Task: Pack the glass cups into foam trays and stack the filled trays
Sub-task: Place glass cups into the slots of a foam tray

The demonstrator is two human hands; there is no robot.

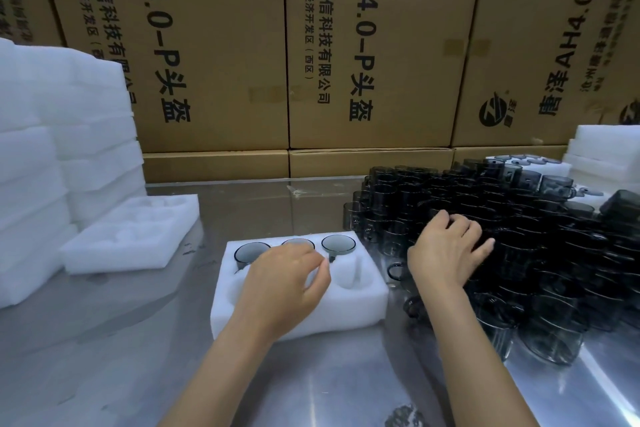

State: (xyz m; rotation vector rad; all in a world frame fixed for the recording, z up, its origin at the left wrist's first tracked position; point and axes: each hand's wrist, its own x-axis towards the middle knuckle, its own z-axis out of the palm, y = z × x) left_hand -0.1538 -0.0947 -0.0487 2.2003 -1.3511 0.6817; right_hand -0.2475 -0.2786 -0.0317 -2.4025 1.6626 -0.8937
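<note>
A white foam tray [363, 305] lies in front of me on the steel table. Three smoky glass cups sit in its back row: one at the left [247, 251], one in the middle [298, 242] partly behind my hand, one at the right [338, 244]. The front pockets show empty where visible. My left hand [284, 284] hovers over the tray's middle with fingers curled and nothing seen in it. My right hand [446, 250] rests on the big pile of dark glass cups [519, 253] at the right, fingers bent among them; whether it grips one is hidden.
An empty foam tray [135, 236] lies at the left, beside tall stacks of foam trays [52, 149]. More foam trays [606, 149] stand at the far right, one with cups in it. Cardboard boxes [346, 45] wall off the table's back edge.
</note>
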